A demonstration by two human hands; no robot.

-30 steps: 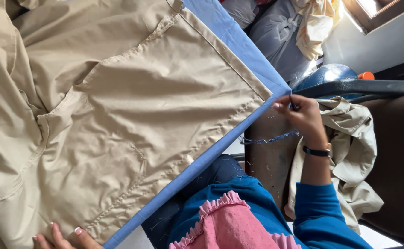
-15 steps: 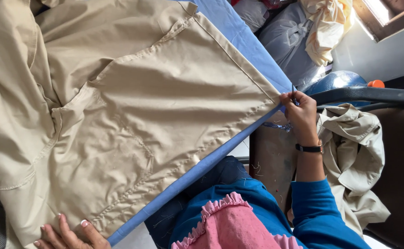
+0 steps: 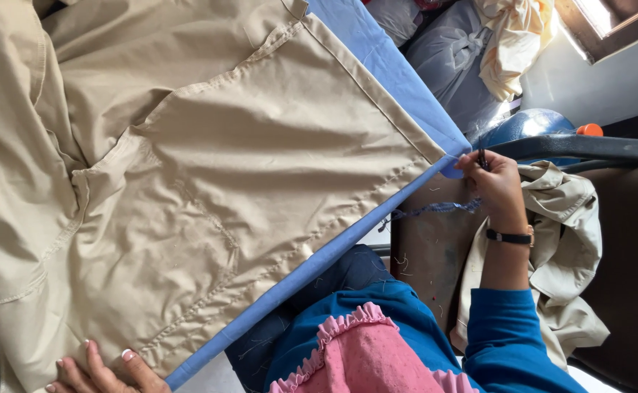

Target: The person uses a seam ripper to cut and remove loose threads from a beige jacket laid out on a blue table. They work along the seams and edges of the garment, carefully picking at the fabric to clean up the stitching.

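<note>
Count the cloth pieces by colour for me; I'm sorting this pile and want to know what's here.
Beige: 2, the garment on the table under the left hand and the heap beside the right hand.
Blue: 1, the sheet.
Cream: 1, the bundle.
Grey: 1, the bag.
Total: 5

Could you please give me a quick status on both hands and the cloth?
Left hand flat on beige cotton garment. Right hand pinching small dark tool at blue fabric's corner. Loose blue thread hanging below.
</note>
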